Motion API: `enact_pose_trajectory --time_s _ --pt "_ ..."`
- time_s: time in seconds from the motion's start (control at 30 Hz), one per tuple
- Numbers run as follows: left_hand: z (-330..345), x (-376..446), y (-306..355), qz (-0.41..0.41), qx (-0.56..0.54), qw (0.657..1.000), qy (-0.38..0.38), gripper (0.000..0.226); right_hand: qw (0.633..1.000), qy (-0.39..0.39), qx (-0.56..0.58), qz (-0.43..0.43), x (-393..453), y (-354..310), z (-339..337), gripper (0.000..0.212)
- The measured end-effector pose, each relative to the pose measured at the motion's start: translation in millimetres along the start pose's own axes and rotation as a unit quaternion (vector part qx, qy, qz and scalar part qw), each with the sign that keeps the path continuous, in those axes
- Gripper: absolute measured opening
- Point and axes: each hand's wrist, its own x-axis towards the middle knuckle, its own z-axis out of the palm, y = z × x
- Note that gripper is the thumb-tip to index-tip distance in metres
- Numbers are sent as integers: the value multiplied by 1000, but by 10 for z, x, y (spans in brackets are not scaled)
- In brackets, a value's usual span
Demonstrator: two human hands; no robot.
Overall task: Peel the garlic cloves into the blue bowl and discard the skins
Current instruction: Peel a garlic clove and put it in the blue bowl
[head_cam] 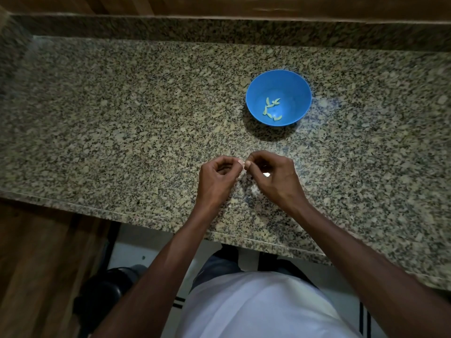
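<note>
Head view is looking straight down on a speckled granite bench (122,118), where both hands are meeting near the front edge. The left hand (218,178) and the right hand (273,175) are curling their fingers (247,164) inward, tips touching, apparently pinching one small garlic clove between them; the clove itself is almost wholly hidden, so I cannot tell how much skin is clinging to it. A small pale fragment (266,174) is showing under the right palm, and a faint whitish scrap (255,189) is lying on the bench just below the hands, probably a loose skin.

The blue bowl (253,93) is sitting further back and a little to the right, well apart from the hands, and is holding a few peeled cloves (271,109) at its bottom.

Judging the risks: the clove is small and slick once bared, so it could be squirting out of the pinch and skittering over the bench edge to the floor. Pale skins are blending into the mottled stone, so some could be getting missed at discarding. A skin clinging to the clove could also be riding into the bowl with it.
</note>
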Motion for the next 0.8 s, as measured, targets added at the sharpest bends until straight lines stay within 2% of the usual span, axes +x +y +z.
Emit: enact_pose_trajectory --time_s 0.27,0.43,0.63,0.8 --pt "18 4 -33 26 7 1000 13 10 991 6 88 101 -50 55 44 8" --pt "10 19 10 32 -5 999 28 10 969 -2 187 160 -91 117 -18 14" --pt "40 35 -20 39 11 999 21 10 966 -1 208 150 -65 93 -180 22" --pt "115 -8 -25 20 1 1000 -7 16 985 -13 136 107 -56 70 -227 19"
